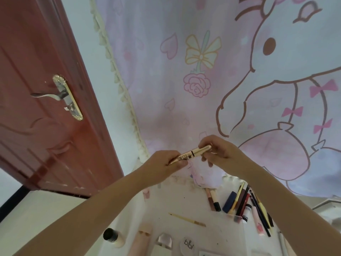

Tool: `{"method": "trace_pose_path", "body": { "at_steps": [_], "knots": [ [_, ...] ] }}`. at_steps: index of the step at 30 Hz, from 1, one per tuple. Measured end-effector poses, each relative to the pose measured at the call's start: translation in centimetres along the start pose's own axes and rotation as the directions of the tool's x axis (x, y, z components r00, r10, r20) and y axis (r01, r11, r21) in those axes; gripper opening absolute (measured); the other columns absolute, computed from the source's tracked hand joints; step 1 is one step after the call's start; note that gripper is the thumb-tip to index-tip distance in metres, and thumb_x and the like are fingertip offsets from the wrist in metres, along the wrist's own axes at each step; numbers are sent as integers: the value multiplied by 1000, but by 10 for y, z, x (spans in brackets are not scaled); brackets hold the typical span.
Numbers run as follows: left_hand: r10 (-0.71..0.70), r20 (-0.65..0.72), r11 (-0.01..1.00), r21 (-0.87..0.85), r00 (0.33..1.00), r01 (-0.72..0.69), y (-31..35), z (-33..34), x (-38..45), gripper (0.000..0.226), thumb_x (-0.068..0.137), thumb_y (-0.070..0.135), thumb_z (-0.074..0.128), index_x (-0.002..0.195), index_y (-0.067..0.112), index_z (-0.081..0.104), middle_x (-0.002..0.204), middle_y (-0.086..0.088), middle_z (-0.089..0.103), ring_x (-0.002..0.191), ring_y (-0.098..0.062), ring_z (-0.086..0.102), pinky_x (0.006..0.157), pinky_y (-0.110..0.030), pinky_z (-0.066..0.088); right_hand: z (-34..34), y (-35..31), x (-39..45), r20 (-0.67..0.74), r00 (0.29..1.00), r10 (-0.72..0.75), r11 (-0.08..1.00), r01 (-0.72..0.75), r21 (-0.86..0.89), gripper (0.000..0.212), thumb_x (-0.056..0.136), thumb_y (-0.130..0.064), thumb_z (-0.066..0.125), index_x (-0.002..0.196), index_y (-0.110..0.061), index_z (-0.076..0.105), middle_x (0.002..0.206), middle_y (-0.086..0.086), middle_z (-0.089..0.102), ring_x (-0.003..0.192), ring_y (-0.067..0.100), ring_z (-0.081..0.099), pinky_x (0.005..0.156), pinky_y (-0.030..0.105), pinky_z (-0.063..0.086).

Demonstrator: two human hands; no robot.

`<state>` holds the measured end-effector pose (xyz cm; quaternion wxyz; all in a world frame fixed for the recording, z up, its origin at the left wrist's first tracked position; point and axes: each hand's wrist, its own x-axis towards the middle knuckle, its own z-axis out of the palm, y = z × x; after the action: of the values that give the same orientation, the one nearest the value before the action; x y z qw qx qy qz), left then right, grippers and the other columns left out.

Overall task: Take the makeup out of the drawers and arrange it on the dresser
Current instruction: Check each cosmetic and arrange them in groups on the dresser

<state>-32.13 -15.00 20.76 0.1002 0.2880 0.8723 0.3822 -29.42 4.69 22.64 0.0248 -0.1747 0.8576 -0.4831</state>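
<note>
Both hands, left hand (166,163) and right hand (219,154), pinched the gold tube (191,154) endwise (mascara, likely); should lay it beside the pencils (245,202).

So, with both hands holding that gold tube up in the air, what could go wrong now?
1. The slim gold cosmetic tube is held only at its ends by the left hand and right hand, above the white dresser top; if it slips, it may fall among the items there.
2. If the tube comes open, it might smear the pink cartoon curtain close behind.
3. The pencils leaning in the clear plastic holder could be knocked by the right forearm.
</note>
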Motion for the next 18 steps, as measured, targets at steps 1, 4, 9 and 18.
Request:
{"method": "trace_pose_path", "body": {
  "at_steps": [1,4,9,18],
  "knots": [
    [2,-8,1000,19,1000,-2,-1,-2,0,28,91,29,48,64,24,43,55,10,38,42,2,39,44,-12,32,-1,0,2,17,1000,-21,999,21,40,33,88,0,49,90,-33,47,80,-11,56,71,1,60,61,16,50],
    [9,-26,993,121,1000,-6,-2,-6,1,13,92,32,45,82,25,49,60,11,44,51,-4,44,51,-17,37,1,0,10,54,997,59,992,-65,112,22,90,-13,48,93,-35,46,76,-11,61,65,6,62,52,14,47],
    [67,-45,930,364,997,-47,-5,-4,4,22,94,38,39,101,19,47,59,12,41,49,-2,38,49,-15,33,2,3,17,-72,995,70,992,-77,-95,23,93,-18,44,73,-27,48,45,-12,51,36,0,42,42,12,34],
    [110,-62,878,475,992,-68,-13,-1,11,21,96,36,34,94,19,47,63,14,30,59,-5,32,57,-21,22,1,7,22,-1,989,146,984,-146,-98,26,94,-29,42,68,-26,49,36,-12,49,30,1,39,41,11,33]
  ]
}}
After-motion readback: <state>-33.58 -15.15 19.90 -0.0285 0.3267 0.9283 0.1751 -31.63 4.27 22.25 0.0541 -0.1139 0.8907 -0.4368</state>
